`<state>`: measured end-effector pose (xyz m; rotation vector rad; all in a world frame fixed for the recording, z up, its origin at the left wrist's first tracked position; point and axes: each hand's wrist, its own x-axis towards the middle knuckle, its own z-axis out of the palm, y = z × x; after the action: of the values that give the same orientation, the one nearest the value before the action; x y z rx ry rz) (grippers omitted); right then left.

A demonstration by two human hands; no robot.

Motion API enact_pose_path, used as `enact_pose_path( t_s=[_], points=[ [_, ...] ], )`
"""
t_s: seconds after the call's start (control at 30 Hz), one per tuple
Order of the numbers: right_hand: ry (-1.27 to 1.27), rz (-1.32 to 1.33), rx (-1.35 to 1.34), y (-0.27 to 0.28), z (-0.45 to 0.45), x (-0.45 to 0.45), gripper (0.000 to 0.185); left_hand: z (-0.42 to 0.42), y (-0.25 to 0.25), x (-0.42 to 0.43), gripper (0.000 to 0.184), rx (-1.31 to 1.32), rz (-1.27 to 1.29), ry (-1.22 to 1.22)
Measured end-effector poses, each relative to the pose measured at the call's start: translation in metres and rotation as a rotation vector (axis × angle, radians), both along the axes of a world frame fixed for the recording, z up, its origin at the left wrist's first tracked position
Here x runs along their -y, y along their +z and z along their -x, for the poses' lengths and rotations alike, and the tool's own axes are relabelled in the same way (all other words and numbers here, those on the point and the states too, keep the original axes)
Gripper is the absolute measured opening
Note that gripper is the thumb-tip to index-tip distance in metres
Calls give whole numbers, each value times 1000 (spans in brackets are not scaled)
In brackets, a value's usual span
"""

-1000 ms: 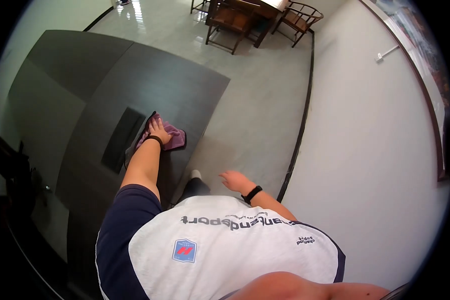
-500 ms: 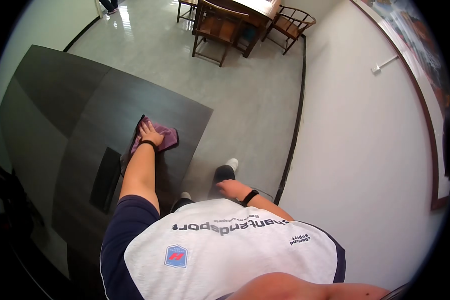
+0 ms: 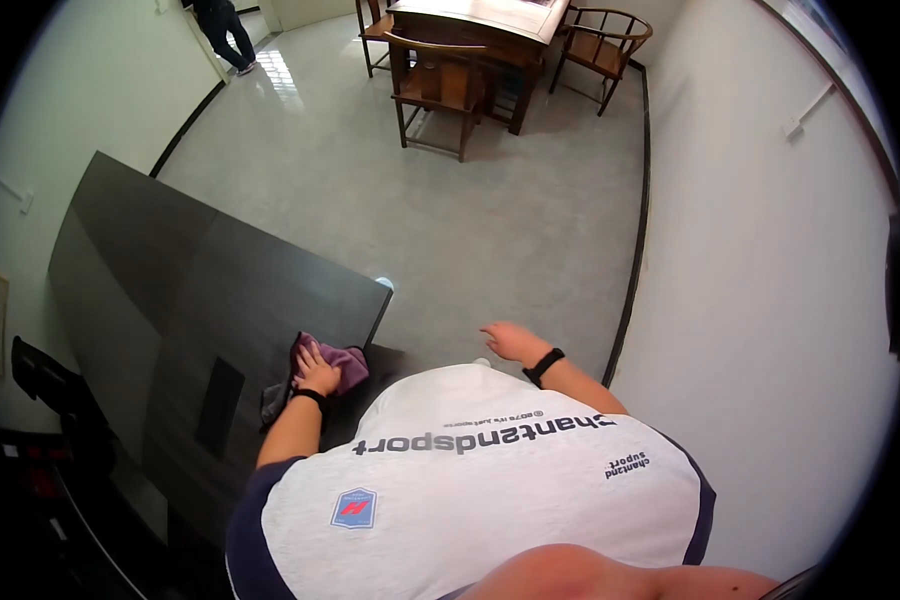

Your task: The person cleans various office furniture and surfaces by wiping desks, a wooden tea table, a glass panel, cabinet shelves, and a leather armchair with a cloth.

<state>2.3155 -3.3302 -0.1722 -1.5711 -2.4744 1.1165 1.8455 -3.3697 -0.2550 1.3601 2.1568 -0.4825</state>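
My left hand (image 3: 317, 371) lies with its fingers spread flat on a purple cloth (image 3: 348, 366) with a dark edge. The cloth rests bunched on the dark wooden desk (image 3: 260, 290), near its right end. A greyish part of the cloth shows left of my wrist. My right hand (image 3: 515, 342) hangs in the air to the right of the desk, over the floor. It holds nothing; its index finger points out and the others are loosely bent.
A dark rectangular panel (image 3: 220, 405) is set in the desktop. Beyond stand a wooden table (image 3: 470, 25) and wooden chairs (image 3: 438, 90). A person's legs (image 3: 228, 38) show at the far left doorway. A black chair (image 3: 60, 385) is at left, a white wall (image 3: 740, 300) at right.
My left hand and the cloth have moved closer to my body, along the desk's right end. My right hand has swung outward and forward, away from my body. The view has tilted up.
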Motion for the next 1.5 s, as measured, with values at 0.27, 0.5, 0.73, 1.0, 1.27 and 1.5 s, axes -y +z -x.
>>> enact_pose_path(
  t_s=[0.27,0.5,0.73,1.0,1.27,1.5],
  points=[
    [-22,223,209,-14,-62,7,39,-46,28,-39,105,8,30,176],
    [-117,172,-51,-18,-135,-8,37,-61,-38,-93,108,-76,5,156],
    [-267,186,38,-43,-228,-51,37,-80,-17,-212,83,-218,-55,263],
    [-347,147,35,-43,-264,-171,35,-199,-37,-411,40,558,-180,10],
    [-554,-61,13,-37,-298,-290,36,-452,16,-575,38,760,-103,-729],
    [-625,100,142,-36,-367,-322,33,-590,106,-672,30,1274,-181,-541]
  ],
)
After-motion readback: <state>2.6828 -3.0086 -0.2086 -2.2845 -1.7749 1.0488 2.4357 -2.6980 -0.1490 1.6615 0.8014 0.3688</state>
